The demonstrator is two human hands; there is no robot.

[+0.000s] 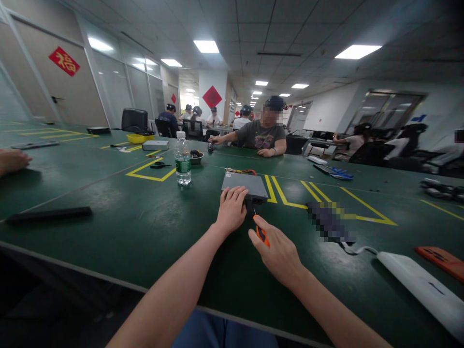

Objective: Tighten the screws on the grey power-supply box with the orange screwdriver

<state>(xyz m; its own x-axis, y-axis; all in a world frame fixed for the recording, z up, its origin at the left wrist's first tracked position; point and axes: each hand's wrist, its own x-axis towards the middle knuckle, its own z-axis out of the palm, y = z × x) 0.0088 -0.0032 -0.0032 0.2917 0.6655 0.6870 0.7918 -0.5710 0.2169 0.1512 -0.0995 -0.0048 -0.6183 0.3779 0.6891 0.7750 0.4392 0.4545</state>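
Note:
A grey metal power supply unit [235, 180] lies on the green table, with red, yellow and black wires at its far edge and a dark socket in its near side. My left hand [232, 209] grips its near left corner, fingers over the top; the thumb is partly hidden. In my right hand [277, 247] is a screwdriver [261, 232] with an orange and black handle. Its thin shaft points at the unit's near side, but whether the tip touches cannot be made out.
A water bottle [182, 162] stands left of the unit, before a small bowl [196, 157]. A black bar [50, 215] lies at left. At right are a blurred-out device [329, 222], a white power bank [420, 285] and an orange phone [444, 258]. A person [264, 133] sits opposite.

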